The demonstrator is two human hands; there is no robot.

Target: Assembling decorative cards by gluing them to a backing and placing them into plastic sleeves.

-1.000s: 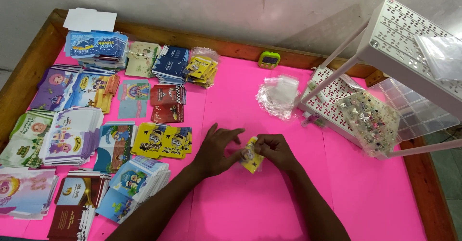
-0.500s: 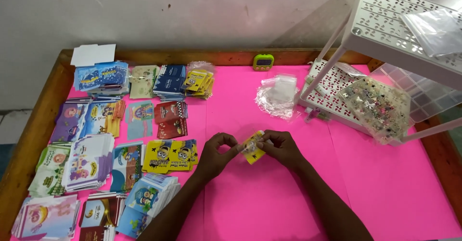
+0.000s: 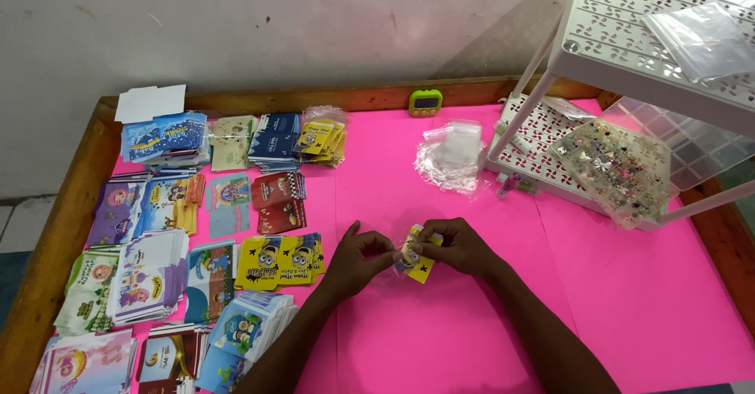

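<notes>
Both hands meet mid-table: left hand point(image 3: 358, 259) and right hand point(image 3: 456, 246) pinch a small yellow card point(image 3: 417, 262) in a clear sleeve, just above the pink table point(image 3: 629, 284). Looks mid-packing; card stacks point(image 3: 173, 244) and empty bags point(image 3: 452, 154) wait.

Open pink table point(image 3: 645, 300) right — card stacks point(image 3: 149, 276) crowd left

left hand point(image 3: 358, 259): fingers pinched, forearm angled inward | right hand point(image 3: 456, 246): fingers pinched, fingertips meeting left's
</notes>
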